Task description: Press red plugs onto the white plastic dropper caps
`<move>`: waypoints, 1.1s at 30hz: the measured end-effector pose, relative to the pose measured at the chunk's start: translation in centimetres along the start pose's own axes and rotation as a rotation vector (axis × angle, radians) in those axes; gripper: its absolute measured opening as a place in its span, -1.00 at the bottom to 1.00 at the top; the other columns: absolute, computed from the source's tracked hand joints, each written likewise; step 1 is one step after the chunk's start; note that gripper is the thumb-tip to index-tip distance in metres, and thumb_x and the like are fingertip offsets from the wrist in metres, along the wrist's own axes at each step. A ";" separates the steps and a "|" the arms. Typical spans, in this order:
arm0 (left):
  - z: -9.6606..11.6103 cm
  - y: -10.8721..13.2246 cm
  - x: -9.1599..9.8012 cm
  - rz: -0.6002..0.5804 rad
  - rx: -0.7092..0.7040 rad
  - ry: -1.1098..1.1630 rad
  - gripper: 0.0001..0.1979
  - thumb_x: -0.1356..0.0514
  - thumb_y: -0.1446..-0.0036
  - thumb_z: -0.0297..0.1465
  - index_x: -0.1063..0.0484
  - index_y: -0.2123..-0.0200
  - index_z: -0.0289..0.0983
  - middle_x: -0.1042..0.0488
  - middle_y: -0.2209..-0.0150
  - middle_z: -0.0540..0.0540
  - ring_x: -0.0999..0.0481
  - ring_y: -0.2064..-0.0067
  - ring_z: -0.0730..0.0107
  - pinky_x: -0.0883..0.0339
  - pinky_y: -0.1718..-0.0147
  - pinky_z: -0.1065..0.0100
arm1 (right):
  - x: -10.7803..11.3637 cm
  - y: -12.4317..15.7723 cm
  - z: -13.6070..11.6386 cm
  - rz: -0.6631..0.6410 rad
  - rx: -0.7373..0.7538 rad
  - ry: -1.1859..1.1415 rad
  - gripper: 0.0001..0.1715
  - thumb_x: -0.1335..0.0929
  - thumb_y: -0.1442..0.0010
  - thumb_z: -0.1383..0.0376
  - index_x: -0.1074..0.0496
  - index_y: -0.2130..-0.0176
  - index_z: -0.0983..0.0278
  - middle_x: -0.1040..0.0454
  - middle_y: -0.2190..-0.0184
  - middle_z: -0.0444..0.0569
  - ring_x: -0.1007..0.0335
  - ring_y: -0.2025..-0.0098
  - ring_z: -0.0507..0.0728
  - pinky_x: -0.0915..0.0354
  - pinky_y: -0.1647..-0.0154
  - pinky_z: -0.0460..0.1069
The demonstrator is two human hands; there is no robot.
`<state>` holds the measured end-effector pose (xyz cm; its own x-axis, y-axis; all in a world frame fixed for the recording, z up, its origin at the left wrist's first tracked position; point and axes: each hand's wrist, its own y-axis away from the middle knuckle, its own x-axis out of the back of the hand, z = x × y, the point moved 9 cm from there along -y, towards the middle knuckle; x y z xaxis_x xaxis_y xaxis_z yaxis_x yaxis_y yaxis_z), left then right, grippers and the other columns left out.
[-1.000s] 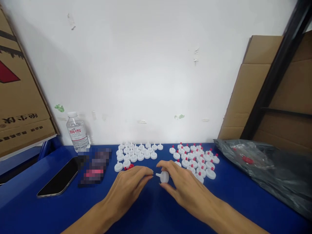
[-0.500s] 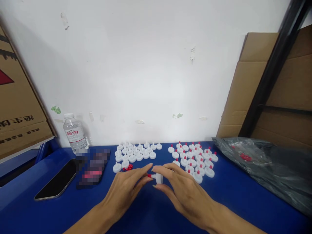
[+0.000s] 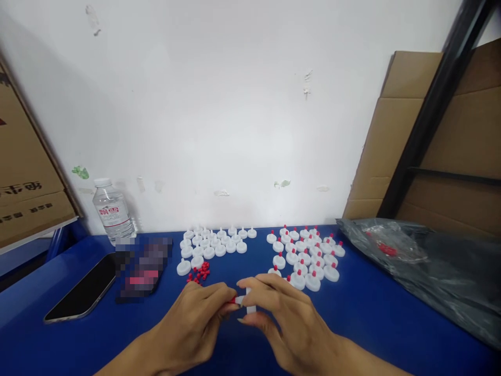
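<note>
One white lid (image 3: 251,308) is held up over the blue worktop (image 3: 383,324), turned on its side so that its thin spout (image 3: 240,300) points left. The right hand (image 3: 291,316) grips it, with the fingers above and the thumb below, closed on the rim. The left hand (image 3: 195,321) pinches a small red cap (image 3: 232,300) between finger and thumb, at the tip of that spout. Most of the cap is covered by the fingers, so I cannot tell how far it is pushed on.

Just beyond the left hand lies a small scatter of loose red caps (image 3: 204,270). Behind them, toward the wall (image 3: 219,104), bare white lids (image 3: 220,250) stand close together, spouts up. A second group, the capped lids (image 3: 291,257), stands to the right, apart from the first, each with red on its spout. The nearest of these are partly hidden by the right hand.

At the left of the worktop are a black phone (image 3: 84,288), a dark flat object (image 3: 144,269) blurred into blocks, and a clear water bottle (image 3: 113,214) upright near the wall. A printed cardboard box (image 3: 29,156) leans in at the far left. On the right lies a crumpled dark bag (image 3: 438,282), with a clear plastic bag (image 3: 409,253) showing red pieces (image 3: 387,249) on top. Folded cardboard (image 3: 385,141) stands behind it, beside a black post (image 3: 417,122).
</note>
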<state>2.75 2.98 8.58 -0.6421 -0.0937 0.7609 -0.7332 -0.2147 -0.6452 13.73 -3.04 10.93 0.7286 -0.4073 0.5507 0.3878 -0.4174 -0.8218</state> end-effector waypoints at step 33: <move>-9.4 1.4 -2.7 -0.469 0.558 -0.499 -0.71 0.01 -0.33 -0.54 -0.52 0.26 -0.31 -0.43 0.21 -0.19 -0.43 0.37 0.31 -0.32 0.45 0.36 | 4.3 1.4 14.5 -0.414 -0.537 0.508 -0.80 -0.34 -0.37 0.26 -0.56 0.25 0.21 -0.55 0.34 -0.01 -0.47 0.21 0.25 -0.29 0.23 0.06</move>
<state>1.36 12.10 4.94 -0.0346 -0.2622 0.9644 -0.5965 -0.7688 -0.2305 25.60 6.41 10.05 0.1950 -0.3984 0.8962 0.1532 -0.8902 -0.4290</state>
